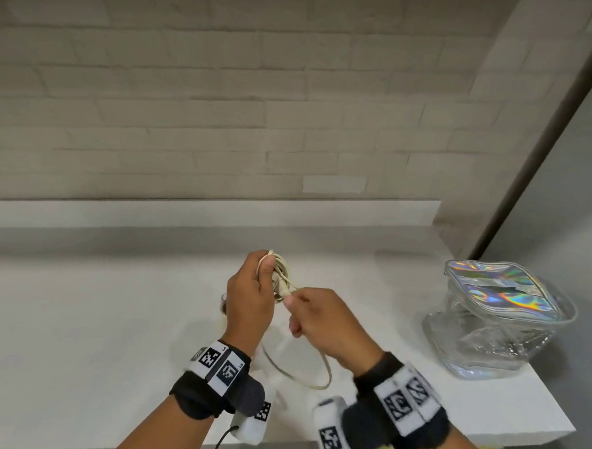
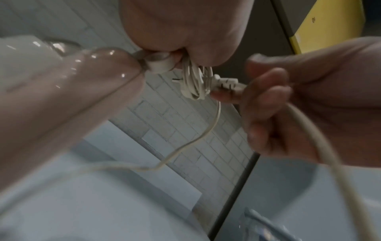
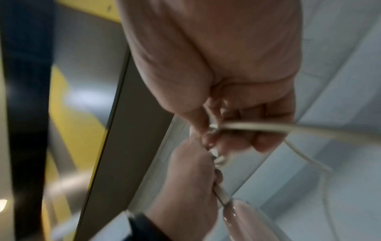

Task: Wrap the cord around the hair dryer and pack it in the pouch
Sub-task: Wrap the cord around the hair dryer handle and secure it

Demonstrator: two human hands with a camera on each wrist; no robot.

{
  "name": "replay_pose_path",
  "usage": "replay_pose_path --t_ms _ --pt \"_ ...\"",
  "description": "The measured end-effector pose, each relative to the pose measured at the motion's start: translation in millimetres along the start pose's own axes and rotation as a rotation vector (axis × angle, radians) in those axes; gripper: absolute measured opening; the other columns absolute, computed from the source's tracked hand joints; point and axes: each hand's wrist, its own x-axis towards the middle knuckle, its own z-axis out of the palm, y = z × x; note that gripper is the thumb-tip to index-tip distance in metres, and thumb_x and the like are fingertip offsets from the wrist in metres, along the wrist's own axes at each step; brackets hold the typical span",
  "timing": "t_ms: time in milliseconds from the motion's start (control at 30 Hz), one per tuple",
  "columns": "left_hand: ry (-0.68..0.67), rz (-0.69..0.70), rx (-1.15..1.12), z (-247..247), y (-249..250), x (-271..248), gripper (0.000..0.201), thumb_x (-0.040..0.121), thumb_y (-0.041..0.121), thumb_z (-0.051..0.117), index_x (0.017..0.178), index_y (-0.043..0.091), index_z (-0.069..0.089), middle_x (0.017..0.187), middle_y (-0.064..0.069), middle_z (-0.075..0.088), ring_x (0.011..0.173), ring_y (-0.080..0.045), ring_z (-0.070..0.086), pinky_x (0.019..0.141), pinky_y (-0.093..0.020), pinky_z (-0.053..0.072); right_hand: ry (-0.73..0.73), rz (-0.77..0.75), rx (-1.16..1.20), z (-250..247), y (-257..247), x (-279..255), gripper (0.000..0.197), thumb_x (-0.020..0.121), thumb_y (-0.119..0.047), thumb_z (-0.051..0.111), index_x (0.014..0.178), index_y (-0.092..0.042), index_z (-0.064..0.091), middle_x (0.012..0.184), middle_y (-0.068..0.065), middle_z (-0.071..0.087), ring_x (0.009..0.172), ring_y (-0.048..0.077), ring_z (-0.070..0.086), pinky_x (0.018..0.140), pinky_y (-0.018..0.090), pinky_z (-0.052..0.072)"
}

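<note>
white counter [image 1: 112, 300], pale brick wall [image 1: 225, 100]

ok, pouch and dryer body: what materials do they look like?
Pouch: looks like clear soft vinyl, creased and see-through, with an iridescent holographic top panel. Hair dryer: likely glossy pale-pink hard plastic, sharp highlights on a smooth surface.

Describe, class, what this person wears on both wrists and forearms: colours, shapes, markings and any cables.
Both hands are bare. The left wrist and the right wrist each carry a black fabric cuff under a white band printed with square black-and-white code markers. A white, rounded box with its own marker hangs below each wrist, the left box and the right box. A thin black cable leaves the left box.
</note>
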Motion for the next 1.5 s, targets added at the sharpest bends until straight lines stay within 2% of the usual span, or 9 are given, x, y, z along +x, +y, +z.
replay_pose_path --t_ms 133,233,400,600,733,933,1233,1400,1500 --pt "-0.046 -0.074 -0.095 -14.2 0.8 9.7 0.014 0.100 0.017 0.049 0.100 0.018 0.064 0.080 0.015 0.062 0.069 0.004 0.061 0.059 -0.005 0.043 0.176 -0.148 -0.164 11.8 3.9 10.1 0.033 0.101 -0.023 0.043 0.070 -0.025 0.053 0.057 -0.011 0.044 0.055 0.006 0.041 0.052 0.016 0.029" --pt "-0.201 -0.108 -0.154 -23.9 1.3 12.7 0.018 0.099 0.018 0.050 0.092 0.030 0.060 0.080 0.006 0.065 0.068 0.004 0.061 0.058 -0.007 0.045 0.202 -0.181 -0.067 6.7 15.7 9.8 0.026 0.100 -0.021 0.046 0.085 -0.019 0.068 0.056 -0.016 0.047 0.055 0.002 0.046 0.053 0.015 0.031" --pt "-0.387 -0.224 -0.249 -27.5 2.9 19.6 0.021 0.100 0.028 0.046 0.097 0.021 0.065 0.090 -0.002 0.072 0.079 -0.015 0.066 0.071 -0.030 0.051 0.092 -0.283 -0.024 -16.5 25.4 11.0 0.024 0.100 -0.019 0.047 0.087 -0.024 0.066 0.059 -0.015 0.049 0.057 0.003 0.043 0.056 0.014 0.033" --pt "-0.332 -0.341 -0.280 -40.5 0.7 28.6 0.029 0.101 0.031 0.043 0.091 0.017 0.066 0.073 -0.009 0.045 0.056 -0.014 0.034 0.042 -0.019 0.039 0.067 -0.264 0.057 -66.5 38.4 0.0 0.021 0.099 -0.017 0.049 0.096 -0.020 0.069 0.060 -0.016 0.051 0.058 0.002 0.042 0.061 0.012 0.035" --pt "-0.315 -0.360 -0.300 -28.6 14.0 22.1 0.026 0.100 0.035 0.045 0.093 0.020 0.066 0.055 0.013 0.044 0.054 -0.018 0.034 0.047 -0.031 0.041 -0.077 -0.156 -0.318 -47.6 68.4 8.9 0.022 0.097 -0.023 0.052 0.104 -0.026 0.073 0.085 -0.015 0.063 0.083 0.001 0.058 0.076 0.017 0.038" --pt "-0.313 -0.297 -0.328 -17.8 32.5 8.8 0.021 0.100 0.032 0.045 0.107 0.033 0.065 0.060 0.003 0.042 0.048 -0.014 0.032 0.043 -0.023 0.034 0.000 -0.093 -0.444 -11.3 83.2 18.3 0.032 0.096 -0.027 0.051 0.126 -0.018 0.056 0.123 0.000 0.054 0.118 0.017 0.049 0.098 0.027 0.038" --pt "-0.202 -0.237 -0.264 -13.1 41.3 -1.2 0.019 0.101 0.026 0.043 0.101 0.018 0.061 0.077 0.009 0.056 0.056 0.001 0.050 0.046 -0.012 0.042 0.538 -0.226 0.007 3.4 31.8 20.2 0.024 0.097 -0.026 0.052 0.121 -0.022 0.045 0.104 -0.007 0.055 0.095 0.009 0.057 0.078 0.024 0.049" --pt "-0.127 -0.298 -0.232 -14.3 30.8 0.6 0.015 0.097 0.037 0.048 0.096 0.026 0.059 0.075 0.012 0.059 0.066 -0.005 0.054 0.066 -0.047 0.052 0.532 -0.534 -0.483 -9.4 17.3 25.1 0.030 0.094 -0.033 0.042 0.088 -0.015 0.065 0.077 -0.003 0.042 0.068 0.018 0.044 0.053 0.030 0.040" --pt "-0.201 -0.190 -0.180 -14.8 34.2 -3.7 0.016 0.099 0.030 0.046 0.099 0.026 0.062 0.079 0.013 0.061 0.073 0.000 0.057 0.069 -0.022 0.047 0.575 -0.614 -0.492 -17.1 -0.2 27.2 0.024 0.092 -0.028 0.046 0.085 -0.015 0.065 0.079 -0.002 0.043 0.075 0.018 0.044 0.059 0.029 0.039"
